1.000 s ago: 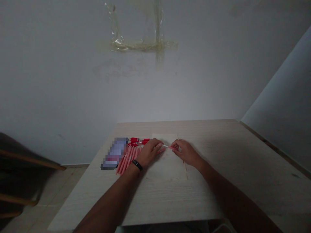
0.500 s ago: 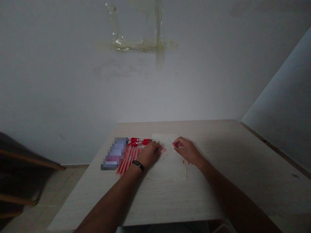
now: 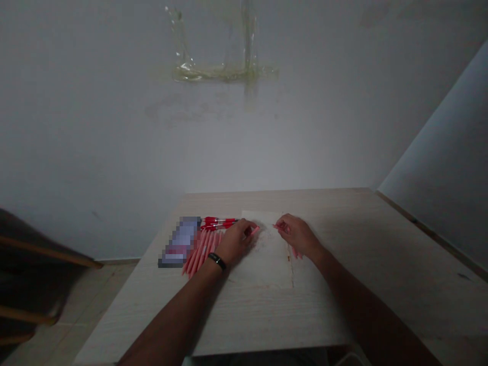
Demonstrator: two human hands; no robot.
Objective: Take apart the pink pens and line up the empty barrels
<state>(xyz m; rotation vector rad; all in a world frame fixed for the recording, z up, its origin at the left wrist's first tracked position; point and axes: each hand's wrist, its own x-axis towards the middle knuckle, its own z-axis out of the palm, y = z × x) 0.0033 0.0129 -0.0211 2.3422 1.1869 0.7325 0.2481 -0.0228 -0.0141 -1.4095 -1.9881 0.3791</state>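
Observation:
My left hand (image 3: pixel 237 239), with a black band on its wrist, is closed around a pink pen barrel (image 3: pixel 254 231) whose end pokes out to the right. My right hand (image 3: pixel 296 235) is closed in a pinch on a thin red pen part (image 3: pixel 276 226), a short gap from the barrel. Both hands rest over a sheet of pale paper (image 3: pixel 267 264) on the light wooden table (image 3: pixel 267 315). A row of several pink pen barrels (image 3: pixel 200 251) lies left of my left hand, with red pen caps (image 3: pixel 218 222) behind them.
A blurred dark flat object (image 3: pixel 179 241) lies at the left end of the pen row. A dark wooden chair (image 3: pixel 30 274) stands left of the table. The wall behind carries strips of old clear tape (image 3: pixel 221 71).
The barrel and the thin red part, joined between my hands a second ago, are now apart. My right hand has drawn slightly to the right.

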